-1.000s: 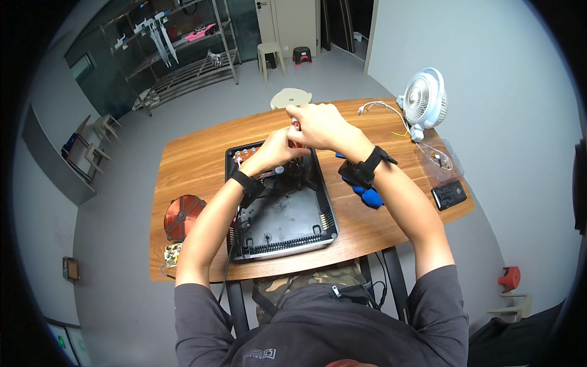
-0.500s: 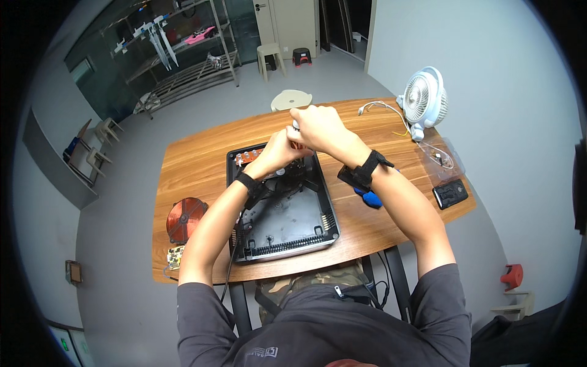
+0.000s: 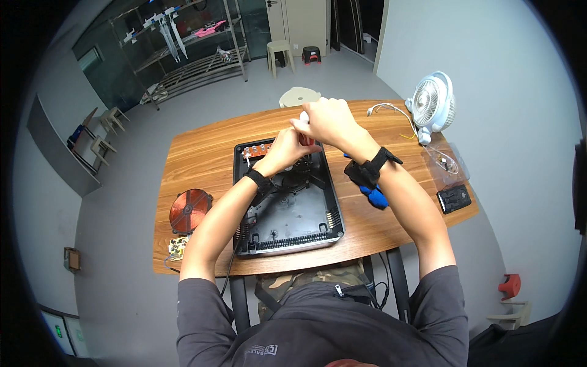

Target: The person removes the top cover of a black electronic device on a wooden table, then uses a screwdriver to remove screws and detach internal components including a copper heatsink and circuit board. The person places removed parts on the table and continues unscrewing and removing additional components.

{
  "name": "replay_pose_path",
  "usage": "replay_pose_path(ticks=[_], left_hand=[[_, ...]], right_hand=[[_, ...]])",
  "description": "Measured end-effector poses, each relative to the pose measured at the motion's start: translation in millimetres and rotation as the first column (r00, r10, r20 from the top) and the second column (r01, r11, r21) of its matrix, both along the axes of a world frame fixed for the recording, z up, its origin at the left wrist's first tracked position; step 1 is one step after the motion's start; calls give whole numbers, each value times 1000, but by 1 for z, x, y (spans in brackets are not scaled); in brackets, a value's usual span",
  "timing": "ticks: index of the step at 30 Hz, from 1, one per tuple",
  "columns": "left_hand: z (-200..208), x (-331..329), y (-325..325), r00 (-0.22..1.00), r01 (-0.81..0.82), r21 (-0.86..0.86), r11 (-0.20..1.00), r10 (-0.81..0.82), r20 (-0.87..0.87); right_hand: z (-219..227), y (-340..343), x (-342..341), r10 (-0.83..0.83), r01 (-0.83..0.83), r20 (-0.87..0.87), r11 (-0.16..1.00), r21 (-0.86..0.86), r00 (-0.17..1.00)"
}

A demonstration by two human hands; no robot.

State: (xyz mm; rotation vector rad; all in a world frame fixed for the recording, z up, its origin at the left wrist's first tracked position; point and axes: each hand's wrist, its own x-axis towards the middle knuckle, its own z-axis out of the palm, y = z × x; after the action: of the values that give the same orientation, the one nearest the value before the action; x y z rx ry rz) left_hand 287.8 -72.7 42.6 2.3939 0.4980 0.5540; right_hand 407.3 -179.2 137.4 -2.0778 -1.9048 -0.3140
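Observation:
An induction cooker's black lower housing (image 3: 290,217) lies open on the table, with a black cooling fan (image 3: 293,177) in it and a strip-shaped orange circuit board (image 3: 257,150) along its far edge. Over its far right corner, my right hand (image 3: 333,121) is closed round the upper end of a screwdriver (image 3: 304,116), whose white and red handle shows only in part. My left hand (image 3: 286,149) is pinched at the lower part of it. The tip is hidden behind my fingers.
A round copper coil (image 3: 190,211) and a small circuit board (image 3: 178,248) lie left of the housing. Blue and black objects (image 3: 374,196) sit under my right forearm. On the right are a white desk fan (image 3: 431,104), a clear plastic bag (image 3: 445,168) and a black case (image 3: 454,199).
The view has shifted a little, so the table sits slightly further right. My hands stay together over the far right corner, and more red shows between them.

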Motion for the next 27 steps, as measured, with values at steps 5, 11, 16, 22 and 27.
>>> replay_pose_path(ticks=[5,11,16,22,27], left_hand=[[1,-4,1,981,152,-11,988,-150,126],[6,-6,3,992,101,-91,991,-94,82],[10,-1,-2,1000,0,-5,1000,0,-23],[-4,1,3,916,189,-21,982,-169,364],[15,-5,-6,999,28,-77,997,-26,20]], right_hand=[[-17,-2,9,20,-24,26,989,147,999],[-28,2,14,-7,3,18,978,207,1000],[-12,-1,6,-52,51,-119,999,-12,992],[-34,3,12,99,-49,-233,977,209,968],[-28,-1,10,88,-55,-228,987,148,970]])
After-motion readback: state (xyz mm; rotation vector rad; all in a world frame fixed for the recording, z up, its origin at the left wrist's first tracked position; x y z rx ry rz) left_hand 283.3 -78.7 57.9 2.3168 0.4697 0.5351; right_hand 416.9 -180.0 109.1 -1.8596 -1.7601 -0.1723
